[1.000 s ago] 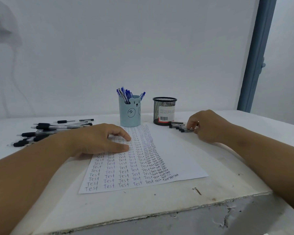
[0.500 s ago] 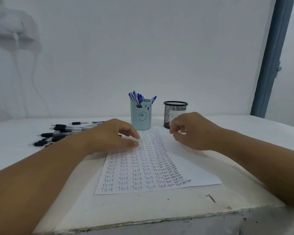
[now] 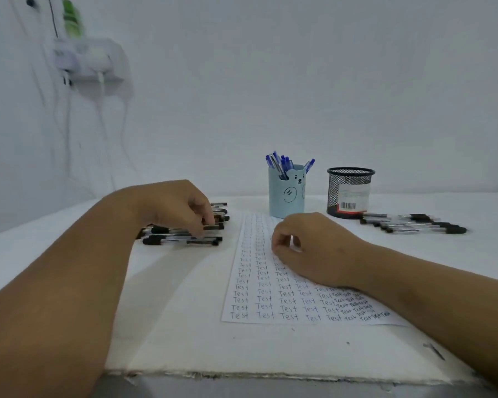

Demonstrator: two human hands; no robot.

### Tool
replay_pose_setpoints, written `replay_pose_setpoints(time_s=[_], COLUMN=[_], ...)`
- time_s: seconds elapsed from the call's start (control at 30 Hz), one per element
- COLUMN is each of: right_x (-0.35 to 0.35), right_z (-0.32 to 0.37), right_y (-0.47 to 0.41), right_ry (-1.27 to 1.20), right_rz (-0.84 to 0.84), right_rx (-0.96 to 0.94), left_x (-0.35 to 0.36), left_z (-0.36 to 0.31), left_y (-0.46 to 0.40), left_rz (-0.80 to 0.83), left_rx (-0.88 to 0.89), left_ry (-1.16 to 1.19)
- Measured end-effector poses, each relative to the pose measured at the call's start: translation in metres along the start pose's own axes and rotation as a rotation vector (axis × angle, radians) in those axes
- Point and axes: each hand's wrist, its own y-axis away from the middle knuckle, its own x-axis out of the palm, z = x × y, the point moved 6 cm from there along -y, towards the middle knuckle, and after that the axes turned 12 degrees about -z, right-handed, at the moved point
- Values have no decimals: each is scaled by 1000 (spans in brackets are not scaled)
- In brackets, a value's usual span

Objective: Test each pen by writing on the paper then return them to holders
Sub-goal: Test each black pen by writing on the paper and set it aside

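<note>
left hand [image 3: 181, 208] moved from paper [image 3: 259, 297] onto black pens [image 3: 184, 234]

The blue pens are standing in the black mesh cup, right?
Not quite. The head view shows the blue pens standing in the light blue bear pen holder. The black mesh cup beside it shows no pens sticking out.
</note>
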Motion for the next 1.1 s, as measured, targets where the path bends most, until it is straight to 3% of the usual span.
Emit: replay_pose_setpoints(time_s=[0.13, 0.4, 0.47, 0.6, 0.7, 0.77, 0.9, 1.1], right_x=[3, 2, 1, -6, -12, -17, -25, -37], right_z=[-3, -3, -3, -3, -6, -10, -14, -14], right_y=[-1, -1, 0, 2, 3, 3, 7, 5], right_ry=[-30, -35, -44, -82, -98, -115, -159, -150], right_rz=[-13, -16, -19, -44, -82, -127, -194, -370], right_rx=[5, 5, 6, 16, 38, 66, 98, 2], left_x=[6, 1, -7, -14, 0, 14, 27, 31], left_z=[2, -7, -14, -36, -49, -55, -60, -71], left_y=[4, 0, 0, -3, -8, -11, -13, -9], left_rz=[104, -97, -204, -353, -305, -230, -201, -241], left_rx=[13, 49, 77, 67, -54, -144, -209, -151], left_ry=[-83, -95, 92, 853, 1493, 1775, 1985, 2032])
